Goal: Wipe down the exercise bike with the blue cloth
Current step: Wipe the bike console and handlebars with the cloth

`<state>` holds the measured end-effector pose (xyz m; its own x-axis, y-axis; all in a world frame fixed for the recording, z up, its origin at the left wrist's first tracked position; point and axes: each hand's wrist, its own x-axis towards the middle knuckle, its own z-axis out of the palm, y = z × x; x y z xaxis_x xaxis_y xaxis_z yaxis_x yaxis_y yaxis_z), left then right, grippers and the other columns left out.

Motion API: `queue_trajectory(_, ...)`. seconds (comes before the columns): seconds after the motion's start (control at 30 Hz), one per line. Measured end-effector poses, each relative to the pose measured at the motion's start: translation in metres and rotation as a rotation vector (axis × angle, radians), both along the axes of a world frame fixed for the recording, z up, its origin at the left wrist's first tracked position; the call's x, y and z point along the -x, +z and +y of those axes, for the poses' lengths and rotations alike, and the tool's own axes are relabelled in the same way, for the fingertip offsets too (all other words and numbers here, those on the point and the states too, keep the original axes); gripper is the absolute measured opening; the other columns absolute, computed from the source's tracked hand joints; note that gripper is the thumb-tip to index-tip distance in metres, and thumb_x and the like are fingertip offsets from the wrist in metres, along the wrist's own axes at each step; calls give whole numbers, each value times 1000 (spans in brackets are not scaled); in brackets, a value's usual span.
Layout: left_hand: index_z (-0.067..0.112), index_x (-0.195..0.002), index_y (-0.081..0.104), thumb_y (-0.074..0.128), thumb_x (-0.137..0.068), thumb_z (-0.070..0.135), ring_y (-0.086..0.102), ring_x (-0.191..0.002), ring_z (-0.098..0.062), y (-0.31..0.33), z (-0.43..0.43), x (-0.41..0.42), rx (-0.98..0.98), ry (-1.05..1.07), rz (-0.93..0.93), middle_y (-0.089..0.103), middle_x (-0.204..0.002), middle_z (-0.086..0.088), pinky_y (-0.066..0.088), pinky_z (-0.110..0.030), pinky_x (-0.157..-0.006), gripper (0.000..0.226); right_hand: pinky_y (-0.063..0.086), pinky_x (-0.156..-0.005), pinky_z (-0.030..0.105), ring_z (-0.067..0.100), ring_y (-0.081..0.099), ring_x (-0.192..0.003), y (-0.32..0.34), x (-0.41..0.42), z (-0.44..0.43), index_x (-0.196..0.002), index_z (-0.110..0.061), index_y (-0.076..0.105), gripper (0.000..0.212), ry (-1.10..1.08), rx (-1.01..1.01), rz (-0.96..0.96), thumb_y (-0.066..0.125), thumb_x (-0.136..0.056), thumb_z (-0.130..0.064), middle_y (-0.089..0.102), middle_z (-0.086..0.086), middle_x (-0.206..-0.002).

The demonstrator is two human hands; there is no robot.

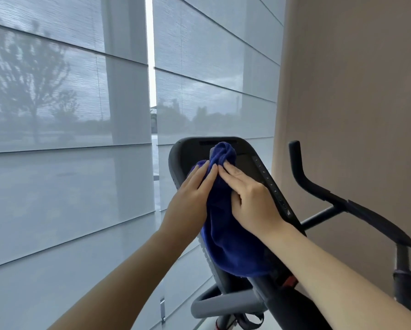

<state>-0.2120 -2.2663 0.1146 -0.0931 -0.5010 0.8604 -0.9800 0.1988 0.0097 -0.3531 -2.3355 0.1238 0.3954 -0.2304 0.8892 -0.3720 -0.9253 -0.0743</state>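
Pressing flat on the blue cloth [228,246], the fingers [208,171] of the left hand [190,194] and of the right hand [252,201] lie straight, with their tips nearly meeting. Neither hand curls round the fabric. The cloth is bunched above the fingertips and hangs in a loose fold below the palms. It covers the middle of the console [180,153] of the exercise bike [280,306].

Handling: the cloth appears soft, light and limp, and will likely ruck up under uneven pressure. Hold it down with the flat of the palm, or gather the hanging edge first. The console face looks hard and smooth, so moderate pressure should suffice.

Not visible: the screen under the cloth, the saddle, the pedals and the base. Whether the tucked right thumb nips a fold cannot be told. The buttons [268,179] along the console's right edge are too small to read.
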Motion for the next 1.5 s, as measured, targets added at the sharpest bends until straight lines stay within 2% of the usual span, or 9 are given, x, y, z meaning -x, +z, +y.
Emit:
queue_trajectory(0.23,10,-128,52,74,-69,-5,52,-122,-30,10,9,-5,-18,51,-91,57,-131,-8,57,-37,-70,65,31,-106,20,19,48,-127,5,10,7,-130,-8,52,51,-26,-19,84,48,-81,8,54,9,-134)
queue_trajectory(0.4,10,-133,47,64,-79,-2,54,-120,-27,19,1,3,-10,33,20,52,-135,-5,54,-33,-74,59,23,-109,17,17,40,-132,7,-2,3,-135,-8,44,53,-16,-73,60,51,-85,7,46,9,-141)
queue_trajectory(0.6,10,-131,49,70,-75,0,64,-100,-25,2,12,5,-55,42,14,59,-127,-7,47,-23,-74,60,32,-107,20,15,44,-129,-1,9,11,-131,-12,51,52,65,-145,68,44,-83,5,50,4,-138)
queue_trajectory(0.83,25,-142,31,57,-90,21,51,-119,-17,-29,44,33,-277,93,101,42,-143,3,39,-16,-90,59,38,-104,24,18,50,-124,-13,42,37,-130,-22,53,48,106,-362,300,45,-87,-2,56,0,-134)
queue_trajectory(0.97,24,-139,38,47,-89,2,44,-126,-19,-29,62,55,-401,115,206,39,-145,3,37,-27,-99,55,46,-95,32,23,55,-111,1,60,51,-123,-31,57,47,48,-480,481,46,-85,-6,61,2,-124)
queue_trajectory(1.13,29,-136,38,61,-85,21,54,-111,-17,-37,84,90,-466,179,15,45,-136,10,49,-30,-90,57,47,-94,31,21,57,-109,-2,100,62,-118,-32,61,50,89,-555,561,47,-80,-3,63,-1,-119)
queue_trajectory(1.27,29,-126,51,47,-94,25,56,-102,-14,-29,103,120,-240,126,157,55,-125,8,49,-24,-84,32,49,-94,32,15,57,-108,2,133,70,-118,-34,59,49,160,-516,455,46,-84,-2,63,-6,-118)
queue_trajectory(1.4,26,-126,52,49,-93,32,53,-104,-9,-14,124,141,-188,114,240,52,-127,10,37,-12,-83,34,46,-98,38,18,55,-113,5,146,79,-119,-31,58,48,119,-438,255,45,-82,-3,61,-7,-122)
queue_trajectory(1.5,24,-129,48,45,-95,30,51,-110,-11,-24,130,153,-371,158,191,46,-134,8,36,-13,-88,35,40,-101,44,23,49,-119,-16,137,91,-126,-25,51,39,73,-556,477,42,-88,-22,54,-1,-130)
